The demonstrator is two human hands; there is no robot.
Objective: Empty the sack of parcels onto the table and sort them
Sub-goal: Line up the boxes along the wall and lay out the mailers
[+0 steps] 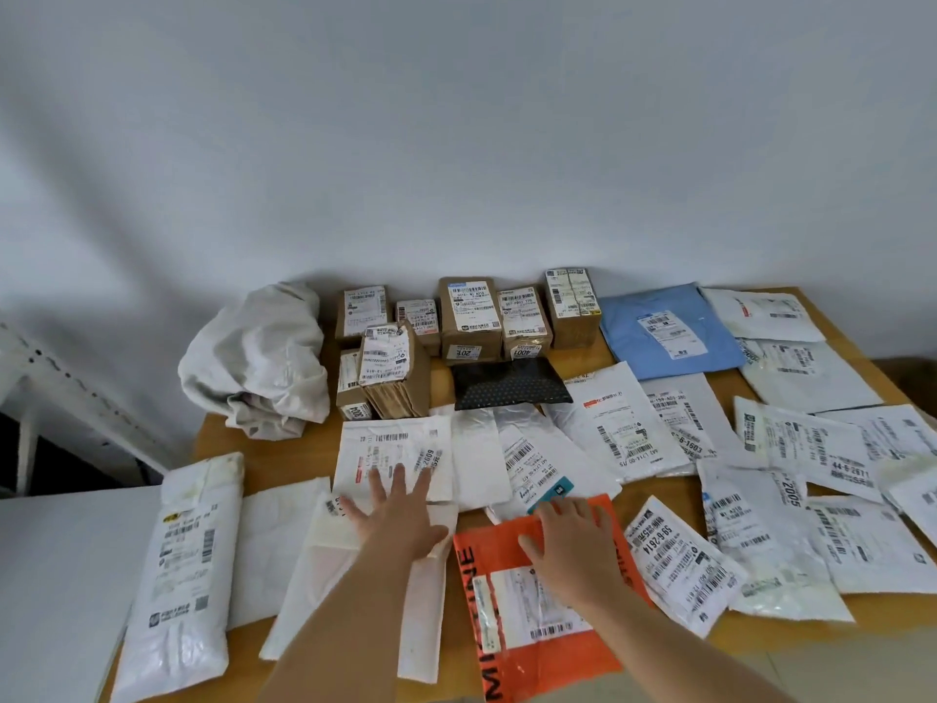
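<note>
The sack (258, 360) is lying crumpled and slack near the far left corner of the desk (831, 317), touching the cluster of brown cardboard boxes (469, 317) lined up along the far edge. Flat mailers are lying spread over the rest of the surface, overlapping one another toward the right edge. A blue mailer (669, 329) is sitting at the far edge beside the boxes, and a dark dotted pouch (509, 390) is resting just in front of them.

The person's left hand (393, 509) is lying palm down with its fingers spread wide, pressing on a white labelled mailer (395, 454) near the middle of the desk. The right hand (570, 542) is resting flat, fingers loosely together, on the upper end of an orange mailer (527, 601) that is reaching to the near edge. A long white bag (187, 575) is lying along the left edge, hanging slightly over the near left corner.
</note>
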